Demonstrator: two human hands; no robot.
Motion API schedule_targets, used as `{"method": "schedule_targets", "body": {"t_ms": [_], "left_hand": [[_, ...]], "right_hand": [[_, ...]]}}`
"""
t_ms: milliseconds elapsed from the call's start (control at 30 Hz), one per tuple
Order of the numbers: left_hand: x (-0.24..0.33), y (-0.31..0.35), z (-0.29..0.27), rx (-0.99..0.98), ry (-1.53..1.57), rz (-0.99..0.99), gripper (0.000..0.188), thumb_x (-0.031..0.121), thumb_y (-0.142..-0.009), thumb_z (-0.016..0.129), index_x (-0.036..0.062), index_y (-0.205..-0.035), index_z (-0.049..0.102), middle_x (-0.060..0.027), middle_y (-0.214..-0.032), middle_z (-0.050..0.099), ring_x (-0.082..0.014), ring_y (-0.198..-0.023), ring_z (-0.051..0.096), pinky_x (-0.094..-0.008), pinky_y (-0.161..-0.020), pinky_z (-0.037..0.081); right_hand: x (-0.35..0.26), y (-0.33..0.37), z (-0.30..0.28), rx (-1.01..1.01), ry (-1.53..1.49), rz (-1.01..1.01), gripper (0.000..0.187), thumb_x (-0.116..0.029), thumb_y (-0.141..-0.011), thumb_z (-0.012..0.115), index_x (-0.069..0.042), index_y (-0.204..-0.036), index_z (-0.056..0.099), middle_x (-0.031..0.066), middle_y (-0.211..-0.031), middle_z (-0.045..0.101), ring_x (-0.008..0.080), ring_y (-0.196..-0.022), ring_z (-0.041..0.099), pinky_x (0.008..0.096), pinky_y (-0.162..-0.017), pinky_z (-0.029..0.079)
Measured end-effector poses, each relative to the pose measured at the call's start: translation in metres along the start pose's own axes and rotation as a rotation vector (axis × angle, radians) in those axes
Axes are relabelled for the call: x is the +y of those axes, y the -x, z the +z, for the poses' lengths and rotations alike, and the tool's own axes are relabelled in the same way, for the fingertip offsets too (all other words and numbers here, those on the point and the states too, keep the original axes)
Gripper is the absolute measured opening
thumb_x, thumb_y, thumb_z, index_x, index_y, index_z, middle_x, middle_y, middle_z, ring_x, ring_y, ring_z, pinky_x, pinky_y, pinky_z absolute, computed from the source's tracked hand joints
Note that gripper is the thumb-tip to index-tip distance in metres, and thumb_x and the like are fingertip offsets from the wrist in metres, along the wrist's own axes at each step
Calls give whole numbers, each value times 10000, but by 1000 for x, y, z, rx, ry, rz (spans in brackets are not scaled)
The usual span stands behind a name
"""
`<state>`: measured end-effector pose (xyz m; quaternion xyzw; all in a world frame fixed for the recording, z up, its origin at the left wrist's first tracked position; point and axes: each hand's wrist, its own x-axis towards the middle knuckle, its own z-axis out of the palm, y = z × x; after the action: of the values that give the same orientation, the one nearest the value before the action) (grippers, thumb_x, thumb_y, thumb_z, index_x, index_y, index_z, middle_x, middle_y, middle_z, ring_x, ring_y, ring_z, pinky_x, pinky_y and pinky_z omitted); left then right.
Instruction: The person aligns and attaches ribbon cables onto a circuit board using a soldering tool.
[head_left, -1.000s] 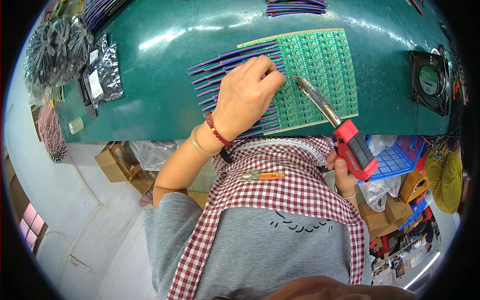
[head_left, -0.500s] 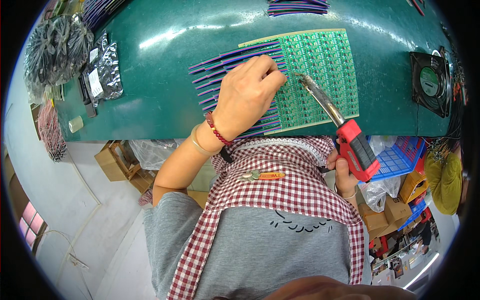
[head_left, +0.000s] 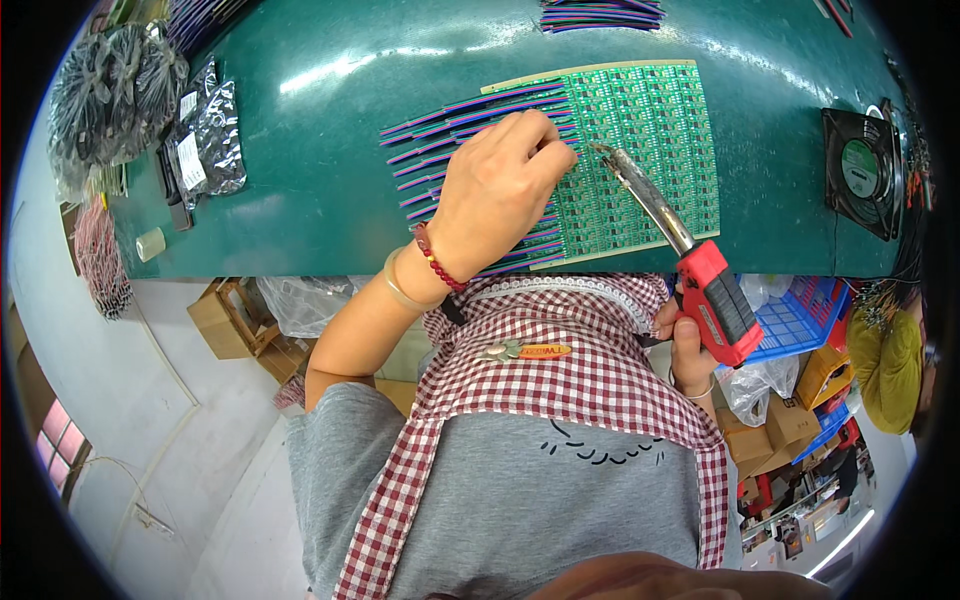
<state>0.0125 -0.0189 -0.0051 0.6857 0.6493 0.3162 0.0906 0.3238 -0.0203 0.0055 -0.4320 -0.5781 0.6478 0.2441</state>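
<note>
Since a moment ago the soldering iron (head_left: 668,240) has barely shifted — its tip stays on the green circuit panel (head_left: 640,150), right hand (head_left: 690,345) closed round its red handle. Left hand (head_left: 500,190) pinches wire ends at the panel's left edge, on the table (head_left: 300,120). Many striped wires (head_left: 450,150) already sit attached — the share left is unclear.

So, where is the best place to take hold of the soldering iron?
By the red handle, from its rear, the side nearest the person, as the right hand does. The metal barrel points away toward the green circuit board and is probably hot.
</note>
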Motion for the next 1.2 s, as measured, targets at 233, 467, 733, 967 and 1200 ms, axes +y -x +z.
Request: {"method": "schedule_targets", "body": {"t_ms": [233, 467, 733, 967, 1200], "left_hand": [[0, 0, 1, 7, 13, 4, 162, 19, -715, 765, 53, -821, 647, -51, -814, 581, -215, -710, 610, -337, -605, 508], [2, -3, 0, 13, 17, -11, 151, 40, -730, 765, 54, -819, 644, -59, -819, 581, -232, -710, 611, -346, -607, 508], [3, -5, -2, 4, 1, -10, 147, 50, -743, 766, 52, -810, 635, -56, -822, 583, -233, -708, 612, -349, -604, 505], [2, -5, -2, 5, -2, -7, 146, 57, -744, 767, 51, -803, 634, -54, -820, 582, -229, -706, 610, -345, -600, 503], [2, -4, 0, 19, -9, 6, 134, 54, -743, 766, 55, -802, 646, -51, -813, 581, -219, -705, 610, -338, -595, 501]], "right_hand": [[11, 0, -2, 22, 106, -33, 268, -240, -939, 652, -2, -1060, 670, 37, -822, 643, 141, -735, 588, 308, -686, 484], [-4, -7, 2, 20, 37, -32, 263, -248, -932, 667, 3, -1013, 673, 23, -768, 618, 125, -673, 560, 289, -630, 456], [1, -4, 1, 42, 64, -44, 281, -260, -929, 670, 8, -1014, 671, 20, -766, 616, 120, -667, 557, 290, -617, 449], [11, -3, -2, 65, 199, -75, 299, -295, -887, 708, -2, -942, 690, 39, -750, 652, 149, -638, 595, 295, -609, 475], [-1, -5, 2, 80, 56, -17, 279, -284, -896, 701, -5, -903, 692, 39, -733, 645, 143, -632, 593, 294, -596, 471]]}}
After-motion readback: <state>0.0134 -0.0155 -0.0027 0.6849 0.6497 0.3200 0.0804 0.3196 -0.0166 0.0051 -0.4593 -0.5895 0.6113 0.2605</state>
